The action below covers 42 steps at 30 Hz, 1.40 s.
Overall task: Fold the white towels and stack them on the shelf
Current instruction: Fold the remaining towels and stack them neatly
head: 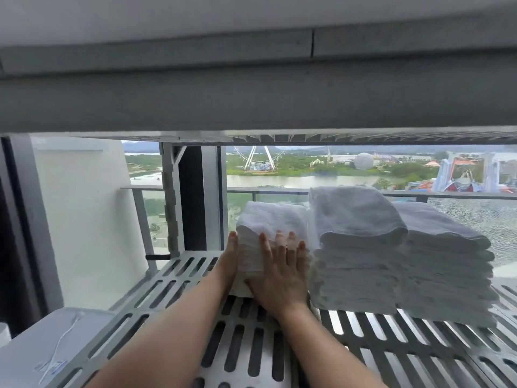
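Note:
A small stack of folded white towels (270, 219) sits on the slotted grey shelf (179, 289), left of centre. My left hand (229, 259) lies flat against the stack's left side. My right hand (282, 273) presses flat on its front face, fingers spread and pointing up. Neither hand grips anything. Directly to the right stands a taller pile of folded white towels (358, 247), touching the small stack, and beside it another pile (444, 264) of similar height.
The upper shelf (251, 102) hangs low overhead. Behind the shelf is a window with a dark frame post (193, 197). A white box lid with a cable (53, 348) lies at the lower left. Bare shelf surface extends toward me.

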Each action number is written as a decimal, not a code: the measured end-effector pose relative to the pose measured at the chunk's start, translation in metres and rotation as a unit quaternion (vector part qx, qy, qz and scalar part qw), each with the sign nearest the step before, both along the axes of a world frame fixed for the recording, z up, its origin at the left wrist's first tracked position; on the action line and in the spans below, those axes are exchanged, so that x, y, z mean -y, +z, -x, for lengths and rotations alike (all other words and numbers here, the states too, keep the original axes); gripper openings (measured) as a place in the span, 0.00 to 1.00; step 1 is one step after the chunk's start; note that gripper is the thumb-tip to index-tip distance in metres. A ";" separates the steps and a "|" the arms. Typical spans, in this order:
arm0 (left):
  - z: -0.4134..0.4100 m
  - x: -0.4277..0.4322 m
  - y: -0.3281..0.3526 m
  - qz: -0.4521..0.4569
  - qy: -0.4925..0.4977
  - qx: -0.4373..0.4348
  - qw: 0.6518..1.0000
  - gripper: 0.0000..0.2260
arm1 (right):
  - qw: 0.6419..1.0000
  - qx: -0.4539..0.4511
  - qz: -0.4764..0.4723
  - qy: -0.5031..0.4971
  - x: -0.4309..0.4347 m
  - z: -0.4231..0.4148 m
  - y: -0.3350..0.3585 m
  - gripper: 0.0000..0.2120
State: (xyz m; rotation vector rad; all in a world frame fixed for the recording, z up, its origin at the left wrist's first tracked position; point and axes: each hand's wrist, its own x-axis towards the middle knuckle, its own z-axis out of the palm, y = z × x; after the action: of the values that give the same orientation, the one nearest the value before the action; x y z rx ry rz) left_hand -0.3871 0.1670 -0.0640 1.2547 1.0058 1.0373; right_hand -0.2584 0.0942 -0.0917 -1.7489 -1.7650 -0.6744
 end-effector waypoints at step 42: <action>-0.157 0.118 0.087 -0.473 0.150 -0.463 0.734 0.22 | 0.990 -0.016 -0.051 0.130 0.135 -0.126 -0.017 0.22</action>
State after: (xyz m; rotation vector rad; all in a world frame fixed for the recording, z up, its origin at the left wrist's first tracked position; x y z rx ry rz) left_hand -0.2297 0.0488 0.0232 2.7025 1.5186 1.2281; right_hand -0.1324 -0.0403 -0.1084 -1.4221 -1.8593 -0.6106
